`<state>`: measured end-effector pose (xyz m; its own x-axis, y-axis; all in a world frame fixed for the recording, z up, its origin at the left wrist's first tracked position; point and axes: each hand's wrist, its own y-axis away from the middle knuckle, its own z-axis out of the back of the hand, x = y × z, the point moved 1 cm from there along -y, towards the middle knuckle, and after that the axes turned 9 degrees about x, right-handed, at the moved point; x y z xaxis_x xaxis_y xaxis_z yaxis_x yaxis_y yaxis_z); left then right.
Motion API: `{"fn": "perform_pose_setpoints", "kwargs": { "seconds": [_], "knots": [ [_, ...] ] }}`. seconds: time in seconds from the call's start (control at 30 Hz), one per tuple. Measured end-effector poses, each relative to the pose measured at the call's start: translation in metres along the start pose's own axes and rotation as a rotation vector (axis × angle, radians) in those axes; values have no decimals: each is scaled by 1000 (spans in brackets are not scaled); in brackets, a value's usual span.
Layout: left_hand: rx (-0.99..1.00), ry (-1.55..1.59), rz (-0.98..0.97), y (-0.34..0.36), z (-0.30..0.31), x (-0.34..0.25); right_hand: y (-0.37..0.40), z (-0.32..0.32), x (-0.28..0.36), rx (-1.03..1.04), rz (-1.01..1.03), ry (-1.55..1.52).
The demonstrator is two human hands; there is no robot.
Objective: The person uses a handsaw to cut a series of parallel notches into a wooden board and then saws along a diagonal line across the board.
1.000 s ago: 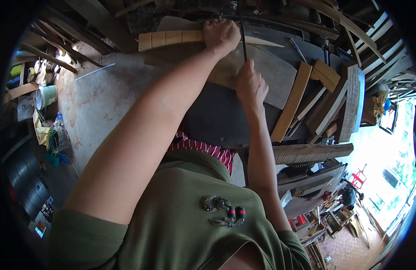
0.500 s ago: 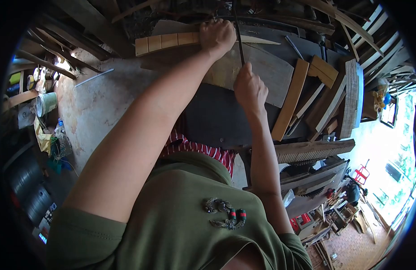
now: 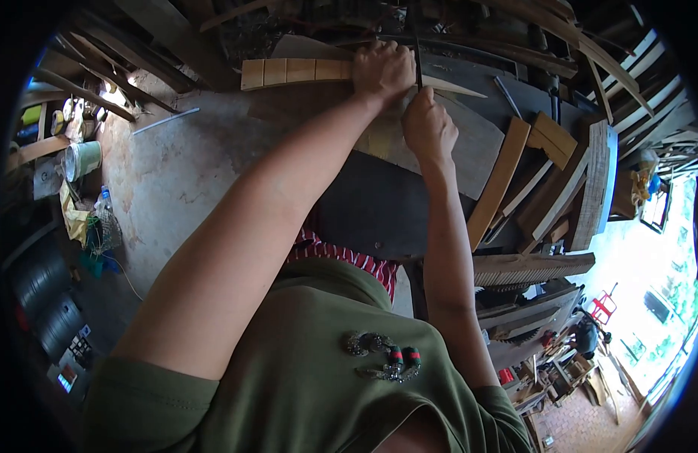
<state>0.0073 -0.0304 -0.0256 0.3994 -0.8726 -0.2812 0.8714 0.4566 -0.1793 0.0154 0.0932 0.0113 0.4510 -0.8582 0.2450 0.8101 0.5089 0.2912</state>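
Note:
My left hand (image 3: 384, 72) is closed over a long tapered strip of light wood (image 3: 296, 71), pressing it down on a board. Evenly spaced dark lines cross the strip's left part, and its thin tip points right. My right hand (image 3: 430, 124) is wrapped round the near end of a long, thin, dark saw (image 3: 418, 53), seen edge-on. The blade crosses the strip just right of my left hand, pointing away from me. My right fist hides its handle, and the blade's teeth cannot be made out. Beneath lies a flat wooden board (image 3: 462, 143) on a dark bench top (image 3: 372, 204).
Right of the board lie a brown wooden slat (image 3: 500, 181) and several offcuts, with a thin metal rod (image 3: 508, 97) beyond. A notched beam (image 3: 534, 266) is near the right edge. Timber surrounds the bench. A bucket (image 3: 83, 160) stands at left, and a person (image 3: 587, 336) is far right.
My right hand has pushed the saw forward, away from my body, and is now nearer the strip. My left hand keeps its hold. The whole view has shifted slightly.

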Motion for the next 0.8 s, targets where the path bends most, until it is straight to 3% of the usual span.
{"fn": "perform_pose_setpoints", "kwargs": {
  "seconds": [0.1,0.3,0.53,0.63,0.8],
  "knots": [
    [10,6,21,1,2,1,7,-2,0,-53,21,-33],
    [-5,24,21,-2,5,1,19,5,7,60,-65,-32],
    [5,62,37,0,-3,0,11,-2,2,-69,-4,-68],
    [-10,54,46,0,-2,-1,47,-1,-1,48,-84,-65],
    [-82,50,-30,1,-4,1,5,-5,2,-52,-17,-51]
  ]
}}
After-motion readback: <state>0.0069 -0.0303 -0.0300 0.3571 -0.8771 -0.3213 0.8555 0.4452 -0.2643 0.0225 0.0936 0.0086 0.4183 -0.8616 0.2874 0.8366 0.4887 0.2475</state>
